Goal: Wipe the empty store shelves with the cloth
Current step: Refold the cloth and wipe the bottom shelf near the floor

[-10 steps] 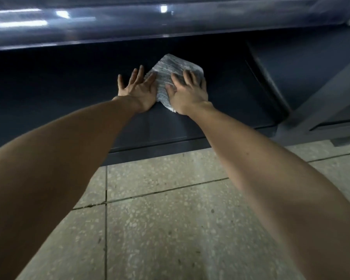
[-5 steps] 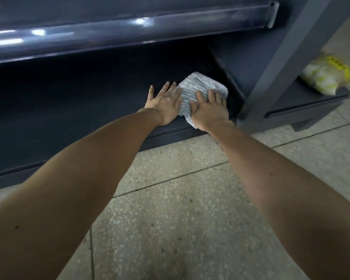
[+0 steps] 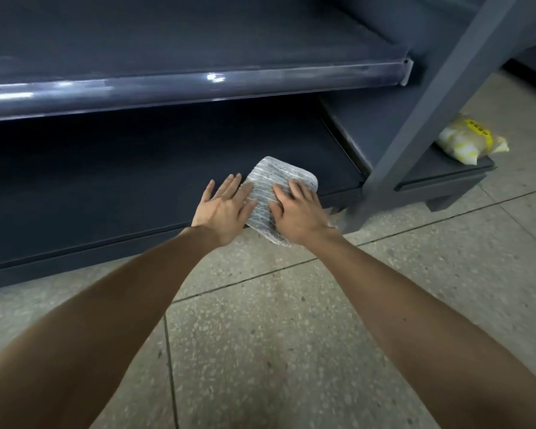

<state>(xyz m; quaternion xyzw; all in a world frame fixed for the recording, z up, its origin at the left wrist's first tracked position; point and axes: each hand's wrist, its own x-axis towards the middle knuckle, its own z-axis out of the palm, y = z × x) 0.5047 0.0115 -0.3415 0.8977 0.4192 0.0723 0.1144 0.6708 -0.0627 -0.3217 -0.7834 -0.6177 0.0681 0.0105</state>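
A grey striped cloth (image 3: 277, 184) lies flat at the front edge of the dark bottom shelf (image 3: 121, 181), near its right end, with one corner hanging over the lip. My right hand (image 3: 297, 212) presses flat on the cloth's right half, fingers spread. My left hand (image 3: 226, 209) lies flat beside it, fingertips overlapping the cloth's left edge and palm on the shelf edge. Neither hand grips the cloth.
An upper dark shelf (image 3: 198, 35) with a glossy front rail (image 3: 167, 89) overhangs the bottom one. A grey upright post (image 3: 415, 119) stands just right of the cloth. A yellow and white bag (image 3: 468, 140) rests on the neighbouring low shelf (image 3: 440, 174). Speckled floor tiles (image 3: 276, 320) lie below.
Both hands have slid the cloth to the right along the bottom shelf and toward its front edge, so a corner now hangs over. The view has drawn back, showing the upper shelf top.
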